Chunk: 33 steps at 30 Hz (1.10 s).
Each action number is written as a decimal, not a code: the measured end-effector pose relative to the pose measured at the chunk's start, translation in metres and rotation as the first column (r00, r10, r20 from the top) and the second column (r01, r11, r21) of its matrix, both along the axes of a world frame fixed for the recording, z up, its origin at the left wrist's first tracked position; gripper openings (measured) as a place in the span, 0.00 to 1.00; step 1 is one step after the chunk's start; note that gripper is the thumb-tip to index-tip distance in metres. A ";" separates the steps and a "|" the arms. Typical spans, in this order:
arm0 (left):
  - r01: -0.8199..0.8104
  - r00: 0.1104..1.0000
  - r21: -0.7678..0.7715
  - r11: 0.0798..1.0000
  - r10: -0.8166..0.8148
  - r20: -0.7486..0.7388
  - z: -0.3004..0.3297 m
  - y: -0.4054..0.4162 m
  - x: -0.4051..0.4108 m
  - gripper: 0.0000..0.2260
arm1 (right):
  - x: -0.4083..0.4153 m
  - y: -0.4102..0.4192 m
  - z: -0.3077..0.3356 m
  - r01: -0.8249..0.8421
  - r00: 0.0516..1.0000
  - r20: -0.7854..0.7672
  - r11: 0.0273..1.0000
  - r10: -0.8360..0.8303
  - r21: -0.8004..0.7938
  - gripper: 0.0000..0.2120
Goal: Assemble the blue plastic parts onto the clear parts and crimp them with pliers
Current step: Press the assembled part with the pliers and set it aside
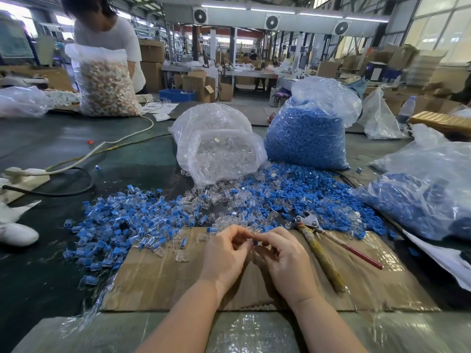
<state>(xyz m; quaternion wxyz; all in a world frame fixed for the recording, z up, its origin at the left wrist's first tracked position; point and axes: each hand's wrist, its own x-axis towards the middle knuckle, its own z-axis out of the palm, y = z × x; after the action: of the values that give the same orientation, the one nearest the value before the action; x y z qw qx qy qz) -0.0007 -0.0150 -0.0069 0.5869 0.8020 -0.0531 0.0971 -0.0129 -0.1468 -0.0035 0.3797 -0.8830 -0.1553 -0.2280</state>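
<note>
So both hands meet over the cardboard sheet (158, 271) near the front edge of the desk. Left hand (224, 256) and right hand (283, 256) have fingers curled in, pinching a small blue part (255, 242) between the fingertips; can't tell if a clear part's in there too. Pliers (321, 240) lie just right of the hands, untouched.
</note>
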 end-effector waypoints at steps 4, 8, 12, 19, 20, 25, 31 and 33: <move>-0.011 1.000 -0.012 1.000 0.011 -0.016 0.000 -0.001 0.000 0.09 | -0.001 0.000 -0.001 0.022 1.000 -0.009 1.000 -0.022 -0.005 0.10; -0.018 0.999 -0.022 1.000 0.017 -0.038 0.001 0.001 -0.001 0.09 | -0.003 -0.006 0.003 0.242 0.969 0.070 0.964 -0.236 -0.107 0.13; -0.023 0.999 0.025 0.999 0.023 -0.025 0.003 0.001 -0.002 0.08 | -0.003 -0.032 0.016 0.533 0.765 -0.111 0.721 -0.634 -0.442 0.23; -0.019 1.000 0.068 0.997 0.021 -0.023 0.007 0.000 -0.002 0.10 | -0.003 -0.068 0.011 0.378 0.497 -0.411 0.617 -0.764 -0.690 0.39; -0.020 0.999 0.067 0.998 0.022 -0.028 0.008 -0.001 -0.003 0.10 | -0.004 -0.068 0.011 0.384 0.517 -0.382 0.607 -0.766 -0.696 0.38; -0.016 0.998 0.092 0.996 0.021 -0.060 0.009 0.000 -0.002 0.07 | -0.008 -0.064 0.011 0.402 0.667 -0.151 0.523 -0.729 -0.752 0.27; -0.079 0.987 -0.150 0.985 0.057 -0.151 0.020 0.005 0.003 0.03 | -0.007 -0.054 0.034 0.358 0.776 -0.116 0.584 -0.620 -0.729 0.22; -0.111 0.980 -0.247 0.963 0.065 -0.187 0.026 0.005 0.005 0.03 | -0.008 -0.045 0.044 0.252 0.860 -0.226 0.767 -0.457 -0.590 0.19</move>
<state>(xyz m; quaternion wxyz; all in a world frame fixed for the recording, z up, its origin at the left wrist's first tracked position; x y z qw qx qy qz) 0.0047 -0.0096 0.0192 0.6830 0.7266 0.0481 0.0573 -0.0210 -0.1921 0.0408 0.0854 -0.9927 0.0309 -0.0790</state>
